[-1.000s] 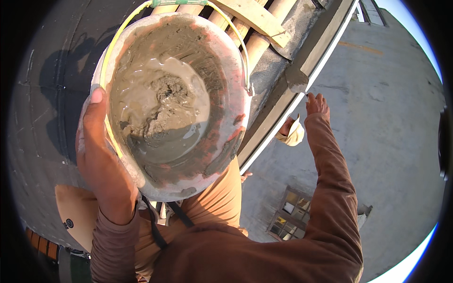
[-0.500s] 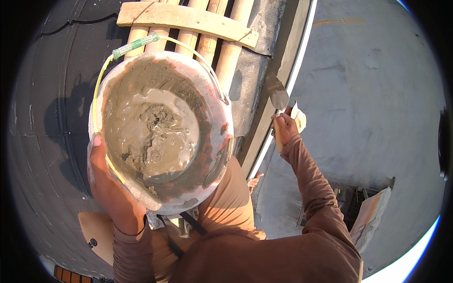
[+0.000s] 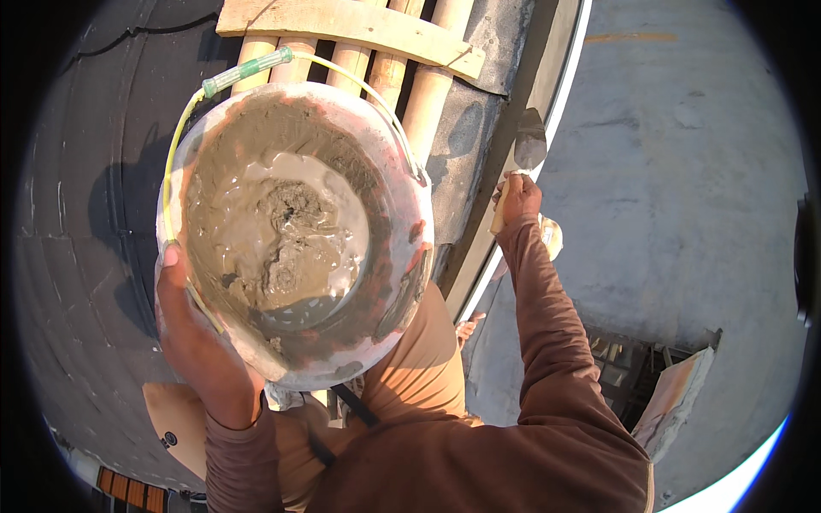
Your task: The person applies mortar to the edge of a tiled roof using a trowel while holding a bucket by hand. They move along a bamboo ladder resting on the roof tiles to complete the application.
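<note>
My left hand (image 3: 192,329) grips the near left rim of a round, mortar-smeared bucket (image 3: 402,222), its thumb over the edge. Inside lies wet grey mortar (image 3: 295,231), thin and shiny around a thicker lump. The yellow wire handle with a green grip (image 3: 248,72) rests up against the bucket's far side. On the right, my right hand (image 3: 520,201) is closed round the wooden handle of a trowel (image 3: 530,144). The trowel's blade points away from me, over the white-edged ledge. Whether the blade touches the ledge I cannot tell.
Bamboo poles under a wooden crosspiece (image 3: 351,27) lie beyond the bucket. Dark roofing (image 3: 77,197) spreads to the left. A narrow ledge (image 3: 539,68) runs beside a grey surface (image 3: 667,188), where an opening (image 3: 629,376) shows below. Another person's hand (image 3: 468,327) appears beneath the ledge.
My right hand has moved the trowel forward and slightly right along the ledge. The bucket stays in my left hand, almost unmoved. The view has shifted slightly.
</note>
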A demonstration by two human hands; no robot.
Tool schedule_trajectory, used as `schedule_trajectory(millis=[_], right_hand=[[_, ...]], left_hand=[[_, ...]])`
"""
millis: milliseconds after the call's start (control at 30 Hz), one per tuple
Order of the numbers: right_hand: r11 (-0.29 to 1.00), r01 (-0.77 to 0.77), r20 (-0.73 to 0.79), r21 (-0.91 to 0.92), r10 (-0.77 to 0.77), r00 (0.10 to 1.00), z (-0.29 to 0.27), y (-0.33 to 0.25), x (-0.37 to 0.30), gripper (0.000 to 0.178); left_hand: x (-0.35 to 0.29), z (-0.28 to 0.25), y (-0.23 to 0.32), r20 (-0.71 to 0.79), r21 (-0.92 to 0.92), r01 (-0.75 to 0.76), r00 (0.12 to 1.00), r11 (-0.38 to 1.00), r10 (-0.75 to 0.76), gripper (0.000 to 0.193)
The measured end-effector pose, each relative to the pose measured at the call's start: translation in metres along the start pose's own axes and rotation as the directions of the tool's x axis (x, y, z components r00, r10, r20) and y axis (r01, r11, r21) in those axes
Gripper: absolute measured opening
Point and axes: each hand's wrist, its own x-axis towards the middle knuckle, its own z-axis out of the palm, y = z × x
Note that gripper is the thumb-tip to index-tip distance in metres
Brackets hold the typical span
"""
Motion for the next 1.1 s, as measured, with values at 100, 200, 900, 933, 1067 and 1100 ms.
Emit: schedule_trajectory(millis=[100,200,900,933,1067,1100], right_hand=[[0.991,-0.083,0.121,-0.102,0.095,0.988,-0.007,0.001,-0.004,0.028],[0.95,-0.223,0.12,-0.22,0.253,0.96,-0.01,0.007,0.005,0.029],[0.901,-0.422,0.195,-0.101,0.434,0.879,-0.038,0.073,-0.097,0.033],[0.929,-0.363,0.22,-0.079,0.371,0.902,-0.035,0.056,-0.09,0.034],[0.989,-0.146,0.188,-0.026,0.149,0.971,-0.017,-0.029,-0.016,0.034],[0.989,-0.145,0.184,0.017,0.14,0.973,-0.014,-0.044,0.009,0.033]], left_hand=[[-0.002,0.003,-0.002,0.007,-0.005,-0.026,1.0,1.0,0.026,0.048],[-0.001,0.003,-0.002,0.006,0.008,-0.041,0.999,0.999,0.041,0.048],[-0.001,0.01,0.005,-0.021,-0.058,0.062,0.998,0.996,-0.063,0.046],[0.0,0.009,0.005,0.004,-0.056,0.054,0.999,0.997,-0.054,0.05],[0.004,0.002,0.004,0.064,-0.047,0.061,0.996,0.997,-0.058,0.059],[0.003,0.002,0.004,0.063,-0.045,0.068,0.996,0.997,-0.066,0.058]])
